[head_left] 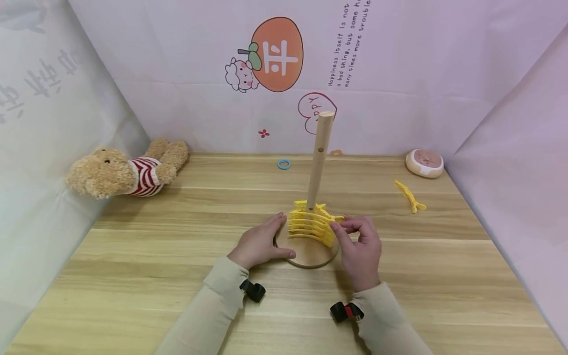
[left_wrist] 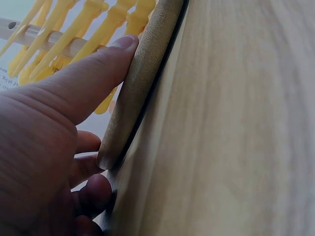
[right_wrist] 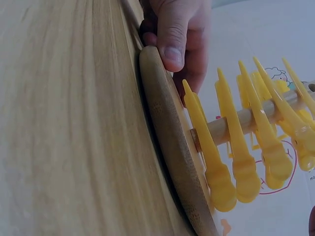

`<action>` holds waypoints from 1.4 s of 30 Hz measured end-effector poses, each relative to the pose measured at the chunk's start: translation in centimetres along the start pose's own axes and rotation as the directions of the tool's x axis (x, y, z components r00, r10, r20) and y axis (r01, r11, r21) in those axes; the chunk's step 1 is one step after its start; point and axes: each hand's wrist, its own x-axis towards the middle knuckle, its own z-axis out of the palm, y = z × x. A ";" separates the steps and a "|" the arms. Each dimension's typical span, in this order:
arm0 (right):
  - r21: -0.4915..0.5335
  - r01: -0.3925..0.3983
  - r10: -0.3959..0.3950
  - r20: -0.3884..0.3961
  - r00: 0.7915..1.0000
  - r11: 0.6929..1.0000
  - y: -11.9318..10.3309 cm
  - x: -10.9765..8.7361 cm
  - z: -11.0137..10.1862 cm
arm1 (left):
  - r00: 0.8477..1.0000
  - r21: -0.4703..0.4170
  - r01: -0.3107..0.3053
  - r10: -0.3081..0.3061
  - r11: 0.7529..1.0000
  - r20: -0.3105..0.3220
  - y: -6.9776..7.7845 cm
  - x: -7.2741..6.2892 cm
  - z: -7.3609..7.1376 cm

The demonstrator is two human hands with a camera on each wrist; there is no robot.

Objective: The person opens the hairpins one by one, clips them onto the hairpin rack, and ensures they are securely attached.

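Observation:
A wooden stand, with a round base (head_left: 308, 259) and an upright dowel (head_left: 320, 158), stands on the table. Several curved yellow plastic pieces (head_left: 310, 228) are stacked in layers around the dowel, just above the base. My left hand (head_left: 262, 241) holds the base's left rim; the thumb (left_wrist: 110, 61) lies on its edge, and the other fingers curl beside it. At the right end of the top layer, my right hand (head_left: 360, 244) pinches a yellow piece (head_left: 335, 218) between thumb and fingers. That pinch lies outside the right wrist view.
A forked yellow piece (head_left: 409, 197) lies on the table at right. Behind it sits a round brown-and-white object (head_left: 424, 163). A blue ring (head_left: 284, 164) lies near the back wall, and a plush bear (head_left: 128, 172) is at far left. Printed cloth walls (head_left: 186, 59) enclose the table.

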 end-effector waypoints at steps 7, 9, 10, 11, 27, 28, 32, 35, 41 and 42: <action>-0.008 -0.010 0.010 -0.010 1.000 1.000 -0.2 -0.1 0.5 | 1.000 -0.001 -0.002 0.002 1.000 0.004 0.0 0.0 0.0; -0.013 -0.014 0.013 -0.007 1.000 1.000 -0.2 -0.2 0.5 | 1.000 -0.001 -0.003 0.003 1.000 0.004 0.0 0.0 0.0; -0.016 -0.012 0.012 -0.007 1.000 1.000 -0.2 -0.2 0.4 | 1.000 -0.002 -0.002 0.002 1.000 0.004 0.0 0.0 0.1; -0.019 -0.012 0.012 -0.006 1.000 1.000 -0.2 -0.2 0.4 | 1.000 -0.001 0.000 0.000 1.000 0.004 0.0 0.0 0.1; -0.015 -0.014 0.015 0.016 1.000 1.000 -1.8 0.0 0.3 | 1.000 -0.013 -0.003 0.003 1.000 -0.017 -0.1 0.0 0.1; -0.014 -0.018 0.018 0.017 1.000 1.000 -1.3 0.0 0.3 | 1.000 -0.013 -0.003 0.003 1.000 -0.016 -0.1 0.0 0.1; -0.001 -0.029 0.029 0.016 0.999 1.000 0.4 -0.2 -0.2 | 1.000 -0.007 0.001 -0.001 1.000 -0.008 -0.1 0.0 0.1; 0.017 -0.020 0.021 -0.012 1.000 1.000 0.9 -0.1 -0.6 | 1.000 -0.006 0.004 -0.004 1.000 -0.002 0.0 -0.1 0.1; 0.009 -0.018 0.019 -0.094 0.995 1.000 1.7 0.6 -1.3 | 1.000 -0.004 0.010 -0.010 1.000 -0.009 0.0 -0.1 0.1; -0.005 -0.032 0.031 -0.110 0.993 0.999 1.9 0.7 -1.5 | 1.000 -0.004 0.010 -0.010 1.000 -0.011 0.0 -0.1 0.1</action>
